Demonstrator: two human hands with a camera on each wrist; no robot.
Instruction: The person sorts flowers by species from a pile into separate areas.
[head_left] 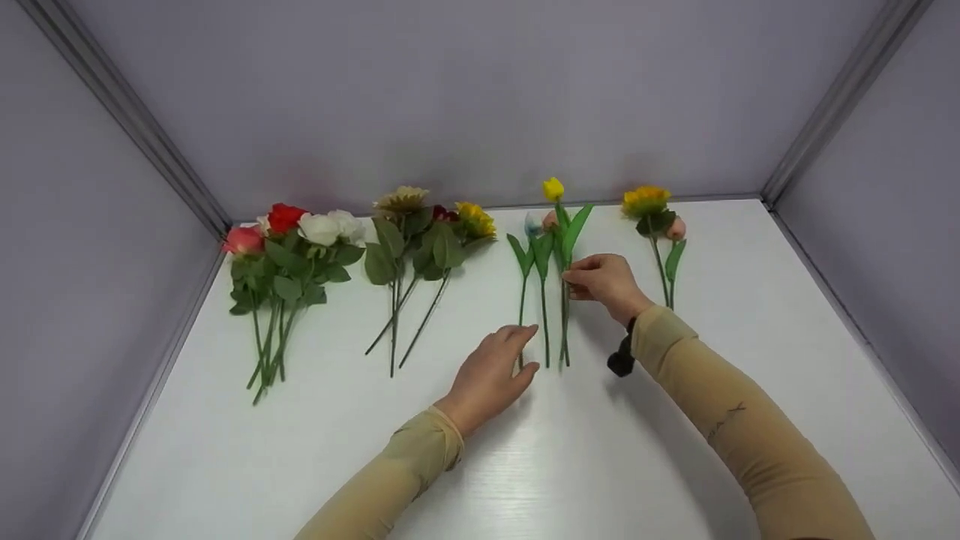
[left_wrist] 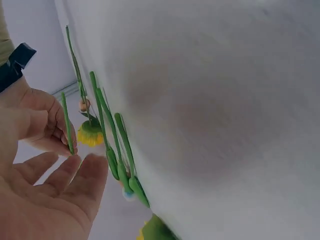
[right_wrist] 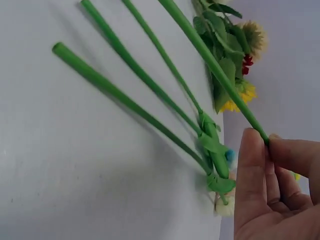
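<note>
A yellow tulip [head_left: 553, 189] has its green stem pinched between the thumb and fingers of my right hand [head_left: 606, 283]. The right wrist view shows that stem [right_wrist: 215, 67] raised off the table. Under and beside it lie a blue tulip [head_left: 532, 225] and a pink tulip [head_left: 550, 220], partly covered by leaves. Three green stems lie side by side in the right wrist view. My left hand [head_left: 487, 375], fingers loosely spread, hovers by the lower end of the leftmost tulip stem. It holds nothing in the left wrist view.
Red, pink and white roses [head_left: 285, 219] lie bunched at the left of the white table [head_left: 525, 480]. Right of them is a group with a beige flower [head_left: 403, 201] and a sunflower [head_left: 476, 219]. Another sunflower [head_left: 645, 201] and a peach tulip [head_left: 676, 228] lie at right. Grey walls enclose the table.
</note>
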